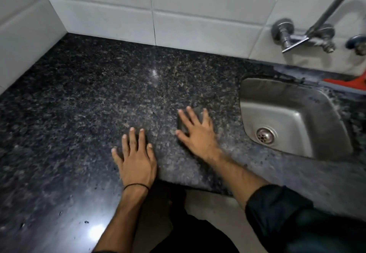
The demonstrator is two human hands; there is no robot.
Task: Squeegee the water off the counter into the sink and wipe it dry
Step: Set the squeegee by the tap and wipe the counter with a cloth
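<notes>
Under the right hand (pixel 198 132), a dark cloth (pixel 181 124) lay flat on the speckled table (pixel 99 94). This hand was spread, with its fingers straight, pressing the cloth down. The left hand (pixel 136 159) rested just to the left of it, near the table's front edge, also spread, palm flat on the stone and holding nothing. The steel sink (pixel 277 92) sat to the right of the right hand, apart from it. A red squeegee (pixel 354 83) lay beyond the sink's far rim, well away from both hands. Small water droplets (pixel 86 222) showed on the table beside the left forearm.
</notes>
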